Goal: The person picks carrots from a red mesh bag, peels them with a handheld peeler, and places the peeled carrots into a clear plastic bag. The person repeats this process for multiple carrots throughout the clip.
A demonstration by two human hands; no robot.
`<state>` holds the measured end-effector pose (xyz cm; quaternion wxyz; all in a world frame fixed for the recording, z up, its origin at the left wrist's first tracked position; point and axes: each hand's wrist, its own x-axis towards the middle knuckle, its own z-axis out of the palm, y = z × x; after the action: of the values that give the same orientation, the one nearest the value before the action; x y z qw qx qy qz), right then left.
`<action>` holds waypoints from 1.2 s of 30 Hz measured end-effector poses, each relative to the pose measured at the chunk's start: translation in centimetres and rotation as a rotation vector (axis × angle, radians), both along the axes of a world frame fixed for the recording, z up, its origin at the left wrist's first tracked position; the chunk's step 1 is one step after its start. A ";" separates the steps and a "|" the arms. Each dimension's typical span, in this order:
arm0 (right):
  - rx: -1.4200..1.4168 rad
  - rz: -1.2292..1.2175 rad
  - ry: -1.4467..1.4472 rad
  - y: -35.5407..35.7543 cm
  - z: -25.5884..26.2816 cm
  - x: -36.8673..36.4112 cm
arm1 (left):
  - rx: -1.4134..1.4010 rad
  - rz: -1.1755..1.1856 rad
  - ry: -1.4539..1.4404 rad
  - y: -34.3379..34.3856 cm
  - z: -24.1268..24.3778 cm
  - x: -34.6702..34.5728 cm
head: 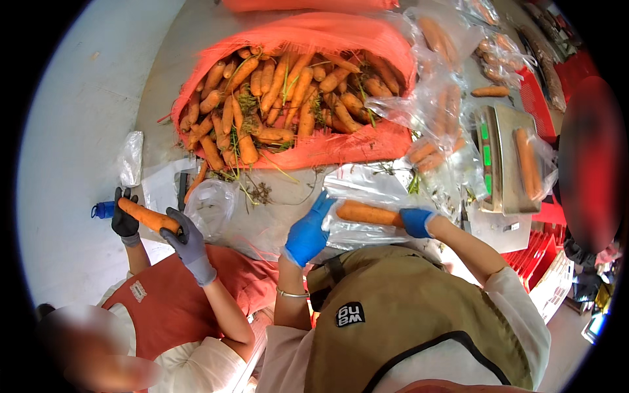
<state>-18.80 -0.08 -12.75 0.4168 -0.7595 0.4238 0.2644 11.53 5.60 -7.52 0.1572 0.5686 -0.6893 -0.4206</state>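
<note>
My right hand [416, 222], in a blue glove, grips one end of a carrot [368, 213]. The carrot lies level above clear plastic bags [363, 184] on the table in front of my apron. My left hand [307, 235], also blue-gloved, is just left of the carrot's other end, its fingers stretched out towards the table's far side. Whether it touches the carrot or the plastic is hard to tell. Beyond both hands, a large orange woven sack [304, 35] lies open, full of loose carrots [265, 88] with some green tops.
On my left, a co-worker in grey gloves [189, 245] holds another carrot [150, 216]. To the right stand a scale [499, 162] bearing bagged carrots [528, 164] and more bagged carrots [447, 108]. Red crates [533, 255] are lower right. Leaf scraps [260, 191] litter the table.
</note>
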 end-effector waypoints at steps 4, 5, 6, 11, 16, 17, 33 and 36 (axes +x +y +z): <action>-0.079 -0.213 -0.258 0.1 -0.6 -0.5 | 0.101 -0.074 0.168 -2.4 -1.2 1.5; -0.028 -0.275 -0.329 0.1 -0.9 -0.8 | 0.134 -0.074 0.242 -3.8 -0.7 1.8; -0.049 -0.276 -0.347 0.4 -1.8 -1.2 | 0.138 0.164 0.323 -5.6 -0.3 1.9; -0.091 -0.206 -0.282 0.7 -1.1 -0.9 | -0.195 0.597 0.301 -18.6 -4.0 4.3; -0.133 -0.316 -0.344 1.0 0.5 -0.4 | -0.392 0.605 -0.024 -26.7 -5.6 2.5; -0.157 -0.322 -0.353 1.1 0.9 -0.3 | -0.373 0.591 -0.094 -27.8 -5.3 1.9; -0.108 -0.298 -0.404 0.9 2.7 0.4 | -0.308 0.603 1.241 -23.7 4.1 2.2; 0.117 -0.612 -0.573 0.5 3.7 0.8 | -0.136 0.410 1.576 -20.4 3.5 0.6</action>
<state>-17.97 0.43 -9.05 0.6194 -0.6166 0.4809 -0.0697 12.12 -14.77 -4.04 0.7039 0.2098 -0.2827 -0.6170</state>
